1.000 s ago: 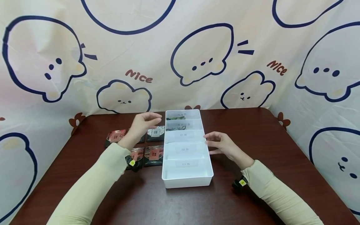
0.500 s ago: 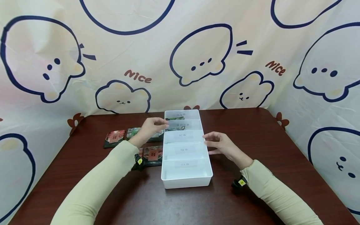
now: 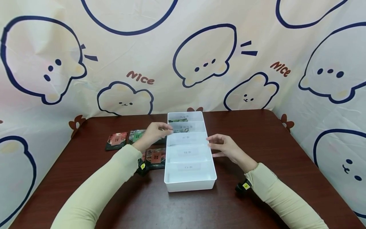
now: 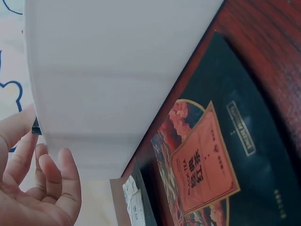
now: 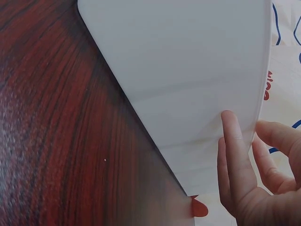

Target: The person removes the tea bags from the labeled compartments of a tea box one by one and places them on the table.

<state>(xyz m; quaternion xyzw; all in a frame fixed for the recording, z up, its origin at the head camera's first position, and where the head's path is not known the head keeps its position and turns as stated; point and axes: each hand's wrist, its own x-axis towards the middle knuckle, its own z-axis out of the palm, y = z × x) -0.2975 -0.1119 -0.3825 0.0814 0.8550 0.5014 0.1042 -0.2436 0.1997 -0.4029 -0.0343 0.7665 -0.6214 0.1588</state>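
A long white divided box with labelled compartments stands in the middle of the table. My left hand is at its left rim, beside the second compartment from the back. Finger and thumb pinch a tea packet, of which the left wrist view shows only a small dark corner at the rim. Patterned packet edges show inside that compartment, and a green packet lies in the rearmost one. My right hand touches the box's right side with extended fingers, fingertips at the rim and side wall.
Left of the box lie several flat tea packets: a red-labelled one, a green-labelled one and a black tea packet. My left arm partly covers others. A cartoon-printed cloth borders the dark wood table.
My left hand has moved right and slightly down from above the packets to the box's left rim. The right hand and the box stay about where they were.
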